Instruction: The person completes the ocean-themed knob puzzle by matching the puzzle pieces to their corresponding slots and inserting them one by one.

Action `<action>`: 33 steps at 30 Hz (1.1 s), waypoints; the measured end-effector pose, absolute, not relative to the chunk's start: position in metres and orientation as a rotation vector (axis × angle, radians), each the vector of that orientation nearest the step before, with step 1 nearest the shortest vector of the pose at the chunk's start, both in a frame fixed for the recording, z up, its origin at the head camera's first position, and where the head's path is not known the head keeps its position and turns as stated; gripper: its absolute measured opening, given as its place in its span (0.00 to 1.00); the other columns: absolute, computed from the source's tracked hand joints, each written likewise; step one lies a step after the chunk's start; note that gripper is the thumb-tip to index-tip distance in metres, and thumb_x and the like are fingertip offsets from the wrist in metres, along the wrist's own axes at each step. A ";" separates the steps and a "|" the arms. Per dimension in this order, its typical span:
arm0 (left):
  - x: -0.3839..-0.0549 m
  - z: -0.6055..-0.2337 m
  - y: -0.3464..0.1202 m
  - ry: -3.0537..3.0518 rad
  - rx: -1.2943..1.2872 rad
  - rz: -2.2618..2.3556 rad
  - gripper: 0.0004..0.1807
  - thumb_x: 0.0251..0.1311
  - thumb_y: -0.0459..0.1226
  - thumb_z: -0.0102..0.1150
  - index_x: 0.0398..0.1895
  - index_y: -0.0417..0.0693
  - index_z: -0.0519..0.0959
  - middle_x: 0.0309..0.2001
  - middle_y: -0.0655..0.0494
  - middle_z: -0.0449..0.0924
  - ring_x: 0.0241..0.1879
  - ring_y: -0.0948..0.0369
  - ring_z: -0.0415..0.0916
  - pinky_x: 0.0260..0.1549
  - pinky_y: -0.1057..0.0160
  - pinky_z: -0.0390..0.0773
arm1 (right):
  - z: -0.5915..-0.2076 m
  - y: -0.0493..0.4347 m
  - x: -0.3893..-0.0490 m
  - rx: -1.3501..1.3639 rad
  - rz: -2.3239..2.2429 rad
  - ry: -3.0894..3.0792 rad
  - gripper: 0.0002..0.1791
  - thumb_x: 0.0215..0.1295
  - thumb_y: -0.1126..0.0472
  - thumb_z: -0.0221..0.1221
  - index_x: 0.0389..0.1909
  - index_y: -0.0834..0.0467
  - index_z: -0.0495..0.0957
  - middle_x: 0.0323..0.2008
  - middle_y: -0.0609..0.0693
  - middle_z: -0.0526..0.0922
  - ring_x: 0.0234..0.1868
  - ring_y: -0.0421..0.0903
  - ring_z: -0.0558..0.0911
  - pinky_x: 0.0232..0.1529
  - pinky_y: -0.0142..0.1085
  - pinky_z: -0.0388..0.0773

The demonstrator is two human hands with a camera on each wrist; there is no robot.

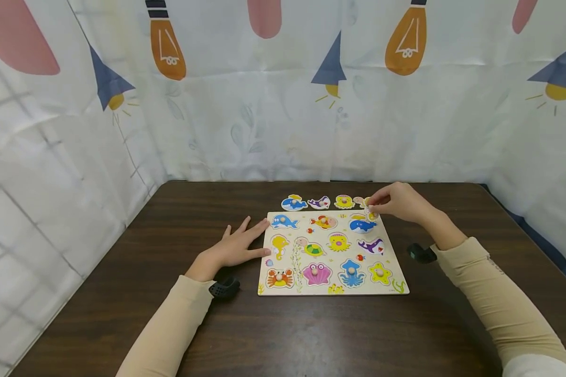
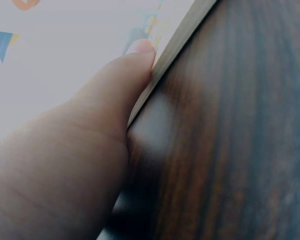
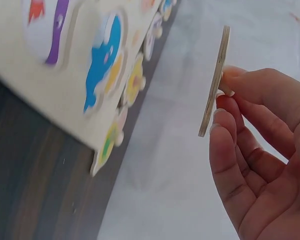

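In the head view a wooden peg puzzle board (image 1: 330,258) with sea animals lies on the table. My left hand (image 1: 231,247) rests at its left edge, fingers spread, the thumb touching the board. My right hand (image 1: 401,203) is over the board's far right corner. It pinches a small yellowish puzzle piece (image 1: 371,212) by its knob; the right wrist view shows this piece (image 3: 215,82) edge-on, its picture hidden. Crab (image 1: 280,278), shell (image 1: 317,274), squid (image 1: 351,273) and starfish (image 1: 379,273) pieces with knobs sit in the board.
Along the board's far edge lie a blue whale piece (image 1: 294,203), a purple whale piece (image 1: 319,202), a yellow octopus piece (image 1: 344,201) and a turtle piece (image 3: 110,142). The dark wooden table (image 1: 306,335) meets a printed curtain (image 1: 283,131) behind.
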State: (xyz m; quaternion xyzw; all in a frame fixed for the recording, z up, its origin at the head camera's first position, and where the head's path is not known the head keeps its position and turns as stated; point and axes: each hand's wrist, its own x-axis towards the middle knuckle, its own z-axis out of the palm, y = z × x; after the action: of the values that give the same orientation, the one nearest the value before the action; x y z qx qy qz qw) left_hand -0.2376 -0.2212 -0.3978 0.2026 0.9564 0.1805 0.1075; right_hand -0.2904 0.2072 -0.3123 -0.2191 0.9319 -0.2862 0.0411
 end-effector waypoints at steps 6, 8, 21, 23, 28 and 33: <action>-0.237 -0.397 -0.222 2.812 0.593 0.538 0.49 0.69 0.64 0.55 0.85 0.58 0.46 0.83 0.55 0.45 0.80 0.42 0.29 0.67 0.25 0.29 | -0.313 0.186 -0.285 -0.761 -0.861 2.828 0.10 0.68 0.62 0.68 0.46 0.62 0.89 0.39 0.51 0.87 0.36 0.48 0.80 0.37 0.41 0.79; -0.237 -0.396 -0.222 2.810 0.596 0.548 0.50 0.68 0.64 0.55 0.85 0.58 0.46 0.83 0.54 0.45 0.80 0.42 0.30 0.67 0.26 0.28 | -0.312 0.178 -0.284 -0.803 -0.855 2.816 0.08 0.67 0.63 0.68 0.45 0.61 0.89 0.37 0.50 0.87 0.36 0.47 0.79 0.37 0.40 0.79; -0.236 -0.396 -0.221 2.802 0.604 0.555 0.50 0.68 0.65 0.54 0.85 0.58 0.46 0.82 0.55 0.44 0.80 0.43 0.29 0.68 0.26 0.29 | -0.313 0.131 -0.273 -0.995 -0.821 2.744 0.06 0.65 0.63 0.70 0.41 0.59 0.90 0.33 0.45 0.84 0.34 0.43 0.80 0.35 0.36 0.80; -0.236 -0.396 -0.222 2.801 0.603 0.556 0.50 0.68 0.65 0.54 0.85 0.58 0.46 0.83 0.55 0.44 0.80 0.43 0.29 0.68 0.26 0.28 | -0.314 0.123 -0.272 -1.032 -0.809 2.727 0.05 0.65 0.63 0.70 0.40 0.58 0.91 0.32 0.44 0.84 0.34 0.42 0.80 0.35 0.36 0.80; -0.237 -0.397 -0.223 2.798 0.602 0.558 0.50 0.69 0.64 0.54 0.85 0.59 0.45 0.83 0.56 0.44 0.81 0.44 0.28 0.68 0.27 0.27 | -0.315 0.101 -0.272 -1.069 -0.780 2.668 0.05 0.65 0.62 0.71 0.40 0.57 0.91 0.31 0.42 0.86 0.33 0.42 0.80 0.34 0.35 0.79; -0.237 -0.395 -0.222 2.791 0.606 0.554 0.50 0.68 0.66 0.53 0.85 0.58 0.45 0.83 0.55 0.43 0.80 0.43 0.28 0.68 0.26 0.27 | -0.316 0.084 -0.270 -1.101 -0.763 2.622 0.05 0.65 0.63 0.70 0.39 0.58 0.91 0.31 0.42 0.86 0.34 0.42 0.79 0.35 0.34 0.79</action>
State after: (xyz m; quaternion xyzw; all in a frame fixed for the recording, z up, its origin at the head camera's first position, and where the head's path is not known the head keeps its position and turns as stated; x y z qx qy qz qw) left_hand -0.2374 -0.2219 -0.3952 0.2067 0.9530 0.1890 0.1158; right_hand -0.2704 0.0838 -0.3156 -0.3720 0.8862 -0.2578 0.0987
